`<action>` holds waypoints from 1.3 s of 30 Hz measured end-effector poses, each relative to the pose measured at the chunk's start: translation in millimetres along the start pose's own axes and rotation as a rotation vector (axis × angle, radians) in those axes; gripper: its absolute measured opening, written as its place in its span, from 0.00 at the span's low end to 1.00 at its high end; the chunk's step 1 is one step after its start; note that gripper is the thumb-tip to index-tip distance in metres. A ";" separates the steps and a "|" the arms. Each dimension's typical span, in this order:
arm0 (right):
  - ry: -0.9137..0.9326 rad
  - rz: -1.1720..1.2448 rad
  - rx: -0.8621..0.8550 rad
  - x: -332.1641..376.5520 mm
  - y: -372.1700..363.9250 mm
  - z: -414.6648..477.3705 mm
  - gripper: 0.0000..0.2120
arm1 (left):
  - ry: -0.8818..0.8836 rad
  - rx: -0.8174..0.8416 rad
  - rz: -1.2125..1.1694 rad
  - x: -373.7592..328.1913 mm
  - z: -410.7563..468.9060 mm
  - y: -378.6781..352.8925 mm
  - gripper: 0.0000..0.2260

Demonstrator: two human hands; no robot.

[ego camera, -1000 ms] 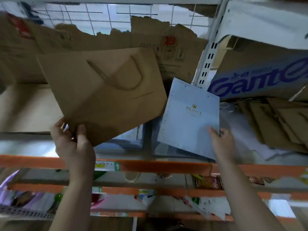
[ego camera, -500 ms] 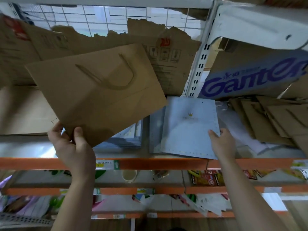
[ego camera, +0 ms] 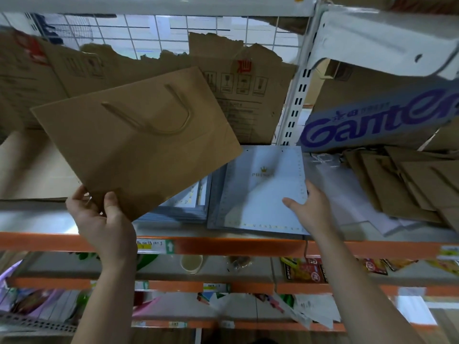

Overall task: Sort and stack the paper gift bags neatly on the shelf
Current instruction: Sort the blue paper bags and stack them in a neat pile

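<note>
A flat brown paper gift bag (ego camera: 139,147) with a rope handle is tilted in the air above the shelf; my left hand (ego camera: 101,219) grips its lower corner, thumb on the front. A pale blue bag with a gold crown print (ego camera: 263,192) lies flat on a stack on the shelf (ego camera: 37,240). My right hand (ego camera: 310,209) rests on its right edge, thumb on top of the bag. Another stack of blue bags (ego camera: 183,207) lies just left of it, partly hidden by the brown bag.
Several loose brown bags (ego camera: 402,184) lie fanned at the right, with clear plastic sleeves (ego camera: 347,194) beside them. Torn cardboard (ego camera: 236,95) lines the back. A white upright (ego camera: 298,95) and a blue lettered box (ego camera: 380,120) stand right. Lower shelves hold snack packets.
My right hand has lowered the pale blue bag from a raised tilt until it lies flat on the stack. The brown bag stayed held up in my left hand.
</note>
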State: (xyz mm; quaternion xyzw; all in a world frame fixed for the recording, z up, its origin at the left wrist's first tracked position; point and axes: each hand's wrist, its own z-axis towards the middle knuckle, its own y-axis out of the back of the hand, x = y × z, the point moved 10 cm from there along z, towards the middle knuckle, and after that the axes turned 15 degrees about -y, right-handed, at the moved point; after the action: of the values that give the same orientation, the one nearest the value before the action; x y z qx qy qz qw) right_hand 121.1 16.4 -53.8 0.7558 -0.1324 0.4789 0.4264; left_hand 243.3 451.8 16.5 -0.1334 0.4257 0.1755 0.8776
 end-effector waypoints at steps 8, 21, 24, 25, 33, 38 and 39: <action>0.036 0.295 -0.001 14.6 15.1 -0.6 0.16 | -0.031 -0.010 -0.015 -9.1 -4.1 0.1 0.13; -0.079 0.253 -0.124 -17.2 36.3 3.8 0.20 | -0.056 -0.048 -0.048 -12.2 -7.8 4.9 0.14; -0.071 0.296 -0.179 -27.5 56.8 5.2 0.19 | -0.059 -0.042 -0.040 -12.9 -8.5 3.0 0.14; -0.060 0.322 -0.186 -28.1 61.3 5.1 0.19 | -0.059 -0.042 -0.039 -13.2 -9.3 2.7 0.14; -0.010 0.398 -0.082 -4.2 43.6 7.9 0.20 | -0.087 -0.091 -0.040 -21.4 -11.9 7.5 0.15; -0.028 0.208 0.014 -0.8 3.1 5.9 0.18 | -0.057 -0.113 -0.017 -18.5 -10.2 15.9 0.15; -0.025 0.133 0.014 0.6 -1.1 4.9 0.16 | -0.049 -0.108 -0.012 -17.4 -10.3 16.2 0.15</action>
State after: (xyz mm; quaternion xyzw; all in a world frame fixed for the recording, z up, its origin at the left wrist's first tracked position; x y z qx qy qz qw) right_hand 125.0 13.4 -54.8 0.7542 -0.1843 0.4977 0.3867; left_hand 219.3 459.2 22.7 -0.1790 0.3933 0.1960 0.8803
